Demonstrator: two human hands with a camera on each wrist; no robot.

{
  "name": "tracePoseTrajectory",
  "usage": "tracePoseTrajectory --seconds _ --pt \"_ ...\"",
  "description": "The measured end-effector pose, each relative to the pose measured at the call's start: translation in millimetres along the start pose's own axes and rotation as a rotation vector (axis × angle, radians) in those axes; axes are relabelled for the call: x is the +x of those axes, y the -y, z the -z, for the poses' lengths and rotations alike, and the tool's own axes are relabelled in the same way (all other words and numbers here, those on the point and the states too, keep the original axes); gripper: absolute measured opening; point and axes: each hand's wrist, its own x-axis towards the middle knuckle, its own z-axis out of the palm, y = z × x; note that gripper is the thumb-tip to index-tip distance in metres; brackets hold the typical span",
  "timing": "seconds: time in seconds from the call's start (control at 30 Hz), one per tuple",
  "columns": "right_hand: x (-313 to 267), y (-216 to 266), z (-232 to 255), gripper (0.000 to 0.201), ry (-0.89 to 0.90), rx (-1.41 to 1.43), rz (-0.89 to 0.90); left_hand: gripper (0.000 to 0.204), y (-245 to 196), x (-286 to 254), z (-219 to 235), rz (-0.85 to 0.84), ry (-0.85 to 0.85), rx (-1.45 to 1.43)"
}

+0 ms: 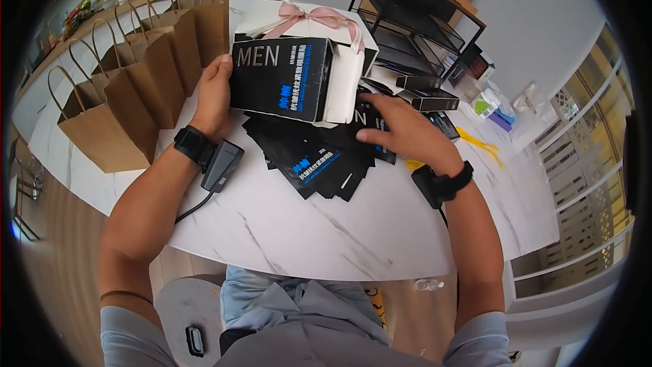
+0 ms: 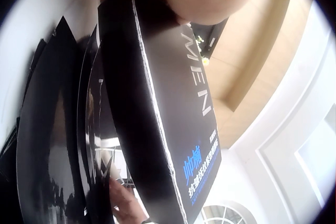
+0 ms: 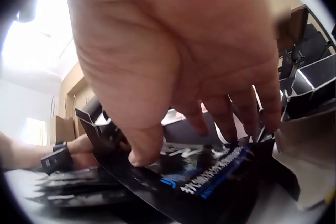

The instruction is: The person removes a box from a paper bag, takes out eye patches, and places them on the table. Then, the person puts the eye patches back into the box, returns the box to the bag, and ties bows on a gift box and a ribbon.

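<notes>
Black MEN box point(image 1: 280, 81), its white flap open, is in our left hand point(image 1: 214, 94), whose fingers and thumb grip its left side just on the near side of the white gift box point(image 1: 309, 25) with a pink bow. Our right hand point(image 1: 407, 130), thumb and bent fingers round a black sachet point(image 3: 210, 182), is right of that landmark's near side; fanned black packets point(image 1: 312, 163) lie nearer us, brown paper bags point(image 1: 112, 112) to its left.

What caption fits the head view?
Left hand grips a black MEN box; right hand spreads over a black packet.
</notes>
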Motion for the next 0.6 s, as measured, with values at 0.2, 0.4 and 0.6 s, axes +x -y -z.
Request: tracePoseTrajectory --seconds 0.2,0.4,0.6 --pt "6 -6 -8 0.081 0.075 -0.049 -0.051 0.032 10 9 10 -0.009 0.007 0.067" --pt "1 -18 -5 0.051 -0.127 -0.035 -0.008 0.034 8 9 9 -0.036 -0.029 0.132" --pt "-6 -26 21 0.017 -0.800 0.692 -0.086 0.037 7 4 5 -0.030 -0.064 0.164"
